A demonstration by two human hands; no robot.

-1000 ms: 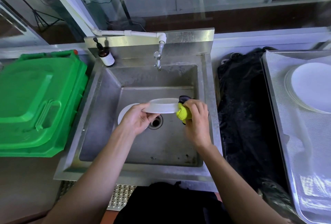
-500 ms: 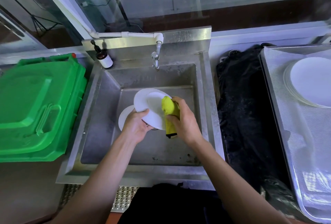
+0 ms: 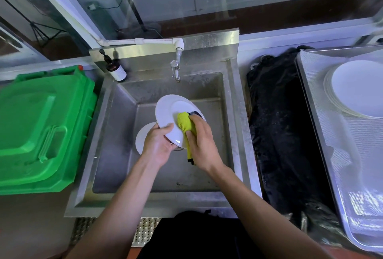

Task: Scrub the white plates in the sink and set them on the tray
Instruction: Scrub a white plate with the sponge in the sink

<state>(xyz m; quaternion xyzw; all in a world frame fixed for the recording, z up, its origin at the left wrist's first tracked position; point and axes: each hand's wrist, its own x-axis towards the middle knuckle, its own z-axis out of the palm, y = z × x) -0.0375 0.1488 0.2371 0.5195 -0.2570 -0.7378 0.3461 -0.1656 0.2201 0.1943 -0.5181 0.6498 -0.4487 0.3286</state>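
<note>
Fingers (image 3: pixel 165 129) of left hand (image 3: pixel 158 147) clamped on tilted plate (image 3: pixel 167 111) rim, right hand (image 3: pixel 202 140) gripping yellow cloth (image 3: pixel 184 123): best steadied firmly, scrubbed in circles over sink (image 3: pixel 240 134).

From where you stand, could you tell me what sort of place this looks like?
Probably a dishwashing station in a commercial kitchen: a deep steel sink under a plain tap, a stack of white plates on a tray, and a green bin beside it.

white plate (image 3: pixel 167 113); yellow cloth (image 3: pixel 184 123); green bin (image 3: pixel 41 126)
</note>
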